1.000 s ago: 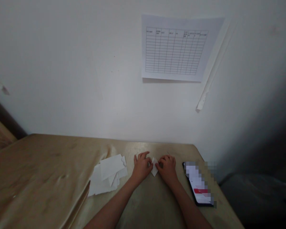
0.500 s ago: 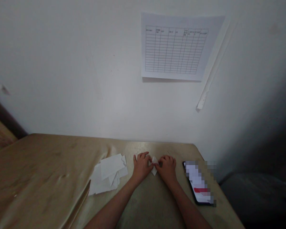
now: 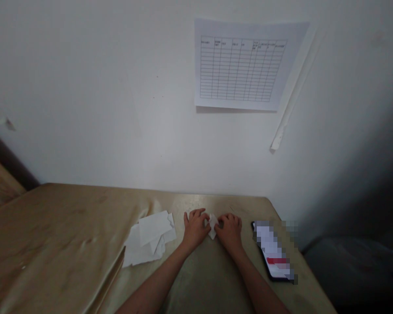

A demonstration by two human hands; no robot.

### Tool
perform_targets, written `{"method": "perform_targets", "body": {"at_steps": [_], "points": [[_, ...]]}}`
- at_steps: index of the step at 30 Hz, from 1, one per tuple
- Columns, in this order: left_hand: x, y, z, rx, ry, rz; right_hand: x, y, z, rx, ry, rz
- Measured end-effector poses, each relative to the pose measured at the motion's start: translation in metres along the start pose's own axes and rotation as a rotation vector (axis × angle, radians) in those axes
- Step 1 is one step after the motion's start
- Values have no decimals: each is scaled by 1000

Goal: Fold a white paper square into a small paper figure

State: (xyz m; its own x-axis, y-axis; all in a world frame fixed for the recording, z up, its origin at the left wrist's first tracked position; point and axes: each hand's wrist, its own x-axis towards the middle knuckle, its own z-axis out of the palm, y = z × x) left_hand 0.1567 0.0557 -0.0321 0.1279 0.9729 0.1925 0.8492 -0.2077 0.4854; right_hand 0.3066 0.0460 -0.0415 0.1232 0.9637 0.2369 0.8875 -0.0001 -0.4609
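A small folded piece of white paper [image 3: 212,226], roughly diamond-shaped, lies on the table between my hands. My left hand [image 3: 196,226] grips its left edge with thumb and index finger, the other fingers spread away from it. On the opposite edge, my right hand [image 3: 229,227] pinches the paper, its remaining fingers curled. Both forearms come up from the bottom of the view. Left of my left hand sits a loose pile of white paper sheets [image 3: 147,240], overlapping at odd angles.
A phone [image 3: 275,253] with a lit, blurred-out screen lies right of my right hand. The brown table cover [image 3: 68,235] has folds on the left. A printed grid sheet [image 3: 242,69] hangs on the white wall behind. A dark shape fills the lower right.
My thumbs have drawn slightly apart, showing more of the folded paper's middle. The paper pile and phone have stayed where they were.
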Motion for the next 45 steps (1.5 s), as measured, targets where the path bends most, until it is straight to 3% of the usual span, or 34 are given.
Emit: {"method": "perform_targets", "body": {"at_steps": [8, 36, 45], "points": [[0, -5, -1, -1, -22, 21, 1, 8, 2, 23, -3, -77], [1, 2, -2, 7, 0, -22, 0, -2, 1, -12, 9, -42], [3, -10, -6, -17, -26, 7, -1, 12, -10, 148, -64, -195]]}}
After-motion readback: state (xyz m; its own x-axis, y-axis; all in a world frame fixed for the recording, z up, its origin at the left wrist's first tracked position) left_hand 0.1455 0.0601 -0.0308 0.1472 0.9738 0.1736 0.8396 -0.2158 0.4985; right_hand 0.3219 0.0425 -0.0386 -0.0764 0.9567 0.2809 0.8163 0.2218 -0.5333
